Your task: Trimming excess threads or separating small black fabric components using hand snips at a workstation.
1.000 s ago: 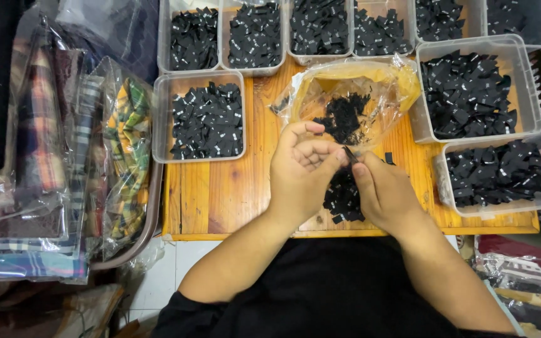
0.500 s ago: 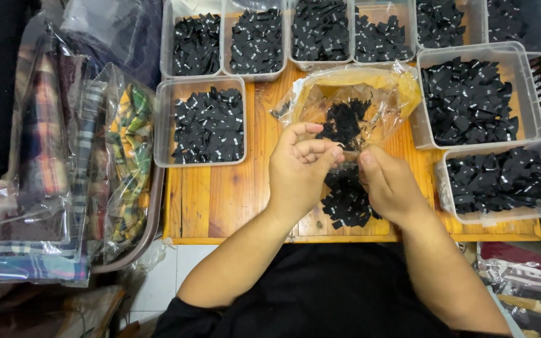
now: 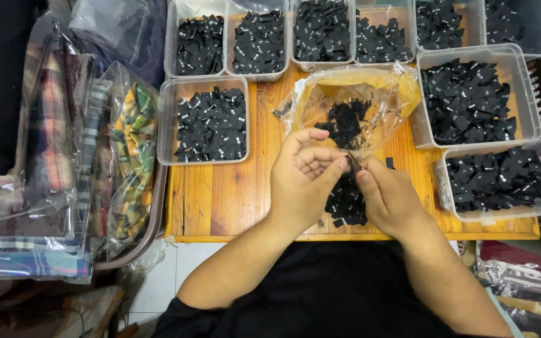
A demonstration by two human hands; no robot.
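My left hand (image 3: 305,181) and my right hand (image 3: 388,195) meet over a small wooden table (image 3: 220,200), fingertips pinching one small black fabric label (image 3: 353,163) between them. Under the hands lies a loose pile of black labels (image 3: 345,203). Just beyond them an open yellowish plastic bag (image 3: 352,103) holds more black labels. The palm of my left hand faces up and its fingers curl toward the label.
Clear plastic tubs of black labels ring the table: one at the left (image 3: 211,122), two at the right (image 3: 471,100) (image 3: 502,178), several along the back (image 3: 320,31). Bagged plaid cloth (image 3: 82,163) is stacked at the left. White floor tile (image 3: 170,275) shows below.
Both hands have shifted slightly toward me and closer together. The fingertips now pinch one label between them.
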